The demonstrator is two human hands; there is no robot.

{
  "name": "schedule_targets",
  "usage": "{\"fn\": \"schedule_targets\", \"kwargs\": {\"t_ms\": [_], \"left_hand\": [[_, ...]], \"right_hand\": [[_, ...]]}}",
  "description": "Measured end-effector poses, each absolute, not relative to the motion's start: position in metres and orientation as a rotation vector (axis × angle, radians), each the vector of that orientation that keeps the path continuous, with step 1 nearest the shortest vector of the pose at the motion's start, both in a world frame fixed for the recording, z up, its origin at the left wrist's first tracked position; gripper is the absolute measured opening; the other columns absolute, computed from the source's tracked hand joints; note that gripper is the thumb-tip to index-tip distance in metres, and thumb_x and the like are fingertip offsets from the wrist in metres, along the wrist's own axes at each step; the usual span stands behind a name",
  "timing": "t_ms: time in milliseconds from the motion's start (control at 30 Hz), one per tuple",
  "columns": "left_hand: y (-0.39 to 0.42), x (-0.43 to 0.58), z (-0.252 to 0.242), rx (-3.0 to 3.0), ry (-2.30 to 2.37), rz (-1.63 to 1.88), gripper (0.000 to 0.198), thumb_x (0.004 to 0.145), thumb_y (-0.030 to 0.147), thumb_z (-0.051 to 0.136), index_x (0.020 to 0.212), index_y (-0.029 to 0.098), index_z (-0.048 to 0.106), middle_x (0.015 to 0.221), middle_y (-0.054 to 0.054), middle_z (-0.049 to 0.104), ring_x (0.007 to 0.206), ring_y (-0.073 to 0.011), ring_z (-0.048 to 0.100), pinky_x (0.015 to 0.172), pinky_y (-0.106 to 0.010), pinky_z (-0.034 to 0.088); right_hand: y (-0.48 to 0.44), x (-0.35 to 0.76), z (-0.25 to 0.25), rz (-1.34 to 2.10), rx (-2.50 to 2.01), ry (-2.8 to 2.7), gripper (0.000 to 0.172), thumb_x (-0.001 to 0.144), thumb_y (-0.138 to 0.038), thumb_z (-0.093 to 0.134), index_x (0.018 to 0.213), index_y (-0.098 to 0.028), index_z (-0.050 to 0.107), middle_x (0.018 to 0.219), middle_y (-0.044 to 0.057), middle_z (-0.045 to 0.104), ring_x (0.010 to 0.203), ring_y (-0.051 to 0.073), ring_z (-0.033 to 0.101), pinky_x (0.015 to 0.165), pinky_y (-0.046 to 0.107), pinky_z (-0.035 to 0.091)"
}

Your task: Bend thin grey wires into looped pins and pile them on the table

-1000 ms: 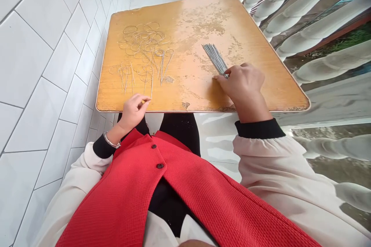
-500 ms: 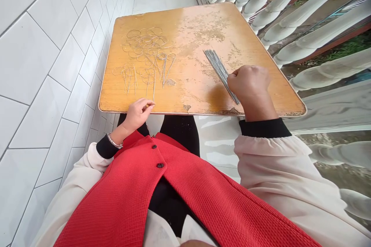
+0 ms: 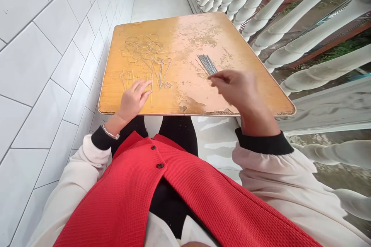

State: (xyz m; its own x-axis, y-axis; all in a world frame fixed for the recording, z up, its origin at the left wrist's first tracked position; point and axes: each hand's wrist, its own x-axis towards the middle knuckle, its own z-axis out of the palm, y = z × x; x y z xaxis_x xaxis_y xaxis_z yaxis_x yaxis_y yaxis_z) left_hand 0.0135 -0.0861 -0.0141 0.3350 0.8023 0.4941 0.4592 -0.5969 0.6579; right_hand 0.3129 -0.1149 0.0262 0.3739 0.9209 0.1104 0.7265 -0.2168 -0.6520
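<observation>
On the right half of the table a bundle of straight grey wires [image 3: 207, 63] lies slanted, its near part hidden by my right hand [image 3: 236, 87]. The fingertips of that hand are pinched on a single thin wire [image 3: 202, 65], which stretches up and left beside the bundle. Over the left front of the table is my left hand [image 3: 133, 100], thumb and fingers apart and slightly curled, with nothing seen between them. Just beyond it are several wires with looped ends [image 3: 160, 73], and behind those lies a loose group of thin wire rings [image 3: 146, 48].
The worn wooden table [image 3: 185, 96] has peeling patches and a chipped front edge. A white tiled wall [image 3: 49, 61] runs along the left. White balusters [image 3: 278, 32] line the right side. My knees are under the table's front edge.
My right hand has moved left across the bundle, from a fist to a pinch on one wire. My left hand has risen from the front edge to over the table, its fingers spreading apart.
</observation>
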Motion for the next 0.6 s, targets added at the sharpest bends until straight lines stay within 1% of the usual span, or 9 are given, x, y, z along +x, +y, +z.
{"fn": "schedule_targets", "kwargs": {"t_ms": [33, 100, 167, 200, 233, 300, 367, 467, 600], "left_hand": [[-0.077, 0.016, -0.005, 2.228, 1.089, 1.169, 0.027, 0.092, 0.029, 0.064, 0.119, 0.026, 0.069, 0.128, -0.009, 0.068, 0.107, -0.0193, 0.067, 0.095, -0.031, 0.052], [-0.058, 0.022, 0.010, 2.245, 1.006, 1.158, 0.034, 0.086, 0.021, 0.070, 0.120, 0.028, 0.068, 0.131, -0.008, 0.065, 0.123, -0.0252, 0.060, 0.102, -0.036, 0.049], [-0.042, 0.027, 0.020, 2.272, 0.935, 1.066, 0.039, 0.082, 0.013, 0.070, 0.118, 0.029, 0.068, 0.127, -0.007, 0.066, 0.124, -0.0286, 0.057, 0.099, -0.040, 0.049], [-0.035, 0.029, 0.024, 2.257, 0.928, 1.057, 0.035, 0.082, 0.010, 0.068, 0.111, 0.028, 0.069, 0.120, -0.007, 0.068, 0.120, -0.0284, 0.057, 0.095, -0.039, 0.049], [-0.031, 0.029, 0.026, 2.244, 0.916, 1.058, 0.024, 0.083, 0.011, 0.067, 0.101, 0.026, 0.069, 0.108, -0.008, 0.068, 0.113, -0.0276, 0.057, 0.092, -0.038, 0.049], [-0.027, 0.026, 0.031, 2.269, 0.907, 1.030, 0.010, 0.086, 0.015, 0.065, 0.082, 0.024, 0.064, 0.084, -0.007, 0.060, 0.100, -0.0256, 0.056, 0.085, -0.035, 0.048], [-0.027, 0.022, 0.035, 2.343, 0.919, 0.973, 0.022, 0.089, 0.021, 0.063, 0.069, 0.024, 0.055, 0.070, -0.004, 0.045, 0.091, -0.0240, 0.052, 0.081, -0.034, 0.046], [-0.030, 0.017, 0.041, 2.401, 0.970, 0.942, 0.033, 0.090, 0.024, 0.062, 0.062, 0.024, 0.045, 0.067, -0.001, 0.030, 0.080, -0.0220, 0.046, 0.081, -0.035, 0.042], [-0.035, 0.018, 0.038, 2.443, 1.067, 0.908, 0.033, 0.093, 0.026, 0.057, 0.065, 0.024, 0.041, 0.068, 0.001, 0.027, 0.067, -0.0186, 0.035, 0.082, -0.036, 0.039]], "right_hand": [[-0.119, 0.305, 0.028, 0.503, -1.953, -1.447, 0.020, 0.082, -0.007, 0.064, 0.093, -0.015, 0.079, 0.068, 0.002, 0.068, 0.053, 0.011, 0.050, 0.059, 0.027, 0.041], [-0.127, 0.288, 0.030, 0.673, -1.844, -1.535, 0.015, 0.083, -0.012, 0.064, 0.086, -0.017, 0.078, 0.060, -0.001, 0.062, 0.048, 0.009, 0.043, 0.051, 0.026, 0.034], [-0.131, 0.274, 0.033, 0.823, -1.736, -1.591, 0.011, 0.083, -0.017, 0.066, 0.083, -0.019, 0.077, 0.061, -0.002, 0.062, 0.046, 0.007, 0.038, 0.047, 0.025, 0.029], [-0.131, 0.269, 0.034, 0.891, -1.690, -1.590, 0.009, 0.082, -0.017, 0.068, 0.081, -0.019, 0.076, 0.062, -0.002, 0.062, 0.045, 0.007, 0.037, 0.046, 0.025, 0.028], [-0.132, 0.265, 0.036, 0.948, -1.649, -1.576, 0.007, 0.080, -0.017, 0.069, 0.079, -0.019, 0.076, 0.063, -0.001, 0.062, 0.045, 0.006, 0.036, 0.045, 0.025, 0.027], [-0.130, 0.261, 0.037, 1.032, -1.577, -1.520, 0.006, 0.078, -0.014, 0.071, 0.076, -0.019, 0.074, 0.063, -0.001, 0.061, 0.044, 0.005, 0.036, 0.043, 0.024, 0.026], [-0.129, 0.261, 0.036, 1.096, -1.481, -1.466, 0.007, 0.079, -0.014, 0.071, 0.075, -0.019, 0.074, 0.062, -0.001, 0.061, 0.043, 0.005, 0.035, 0.041, 0.024, 0.023], [-0.126, 0.260, 0.031, 1.156, -1.339, -1.403, 0.006, 0.079, -0.018, 0.073, 0.073, -0.020, 0.072, 0.061, -0.001, 0.060, 0.044, 0.006, 0.035, 0.041, 0.023, 0.022], [-0.123, 0.252, 0.022, 1.159, -1.227, -1.341, 0.010, 0.081, -0.019, 0.071, 0.071, -0.020, 0.069, 0.065, 0.000, 0.063, 0.045, 0.006, 0.038, 0.041, 0.023, 0.025]]}}
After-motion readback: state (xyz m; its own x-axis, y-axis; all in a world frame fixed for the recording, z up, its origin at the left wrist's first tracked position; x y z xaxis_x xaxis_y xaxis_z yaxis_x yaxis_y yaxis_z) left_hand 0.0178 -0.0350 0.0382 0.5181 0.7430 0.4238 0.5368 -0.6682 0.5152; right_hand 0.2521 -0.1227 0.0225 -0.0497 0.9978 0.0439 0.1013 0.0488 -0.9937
